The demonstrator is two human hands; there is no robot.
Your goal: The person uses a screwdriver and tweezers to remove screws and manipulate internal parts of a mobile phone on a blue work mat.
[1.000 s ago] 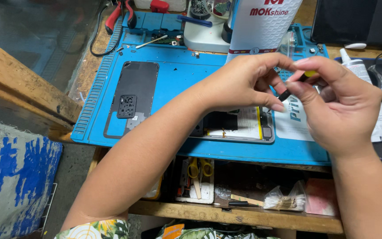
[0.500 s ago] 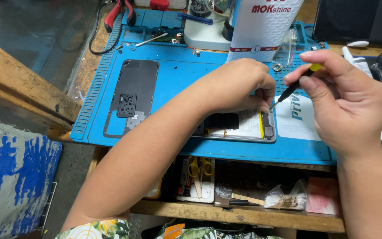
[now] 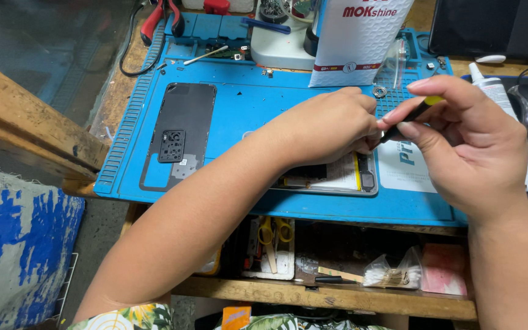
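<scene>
Two hands meet over an opened phone (image 3: pixel 337 177) lying face-down on my blue work mat (image 3: pixel 245 104); my left hand (image 3: pixel 325 125) rests curled on the phone's upper part, fingertips pressed down near its top edge, covering much of it, and I cannot tell whether they pinch anything; my right hand (image 3: pixel 465 146) is closed around a slim black screwdriver with a yellow cap (image 3: pixel 407 115), thumb and forefinger pinching it, its tip slanting down to the phone just beside my left fingers; the phone's removed back cover (image 3: pixel 178 137) lies well apart at the mat's left; a white bottle (image 3: pixel 355 40) stands behind my hands; a small glue tube (image 3: pixel 493 88) lies to the right.
</scene>
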